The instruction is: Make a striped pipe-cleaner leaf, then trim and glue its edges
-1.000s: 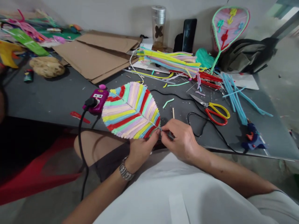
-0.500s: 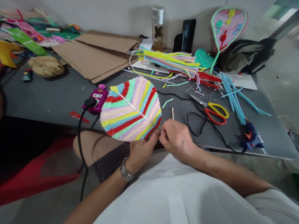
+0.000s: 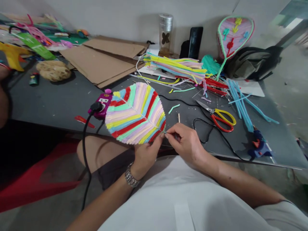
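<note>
A leaf-shaped fan of striped pipe cleaners [image 3: 136, 117], in red, yellow, green, blue, lilac and cream, is tilted up over the table's front edge. My left hand [image 3: 147, 155] grips it at its lower right end, thumb on top and the other fingers hidden beneath. A thin pale rib runs along its middle. My right hand [image 3: 186, 141] pinches the thin stem end at the fan's lower right corner, its fingertips close to my left thumb. A short pale stick [image 3: 179, 117] juts up just behind my right hand.
Scissors [image 3: 218, 117] and a blue glue gun [image 3: 261, 144] with a black cord lie right. Pipe cleaner bundles [image 3: 176, 67], cardboard [image 3: 106, 61], a bottle [image 3: 165, 35] and a finished fan [image 3: 235, 35] stand behind. A purple power strip [image 3: 102, 104] sits left. Another person's arm [image 3: 3, 96] shows far left.
My right hand's fingers have opened out from a tighter curl into a fingertip pinch at the stem. The fan has tilted slightly. The view has shifted a little.
</note>
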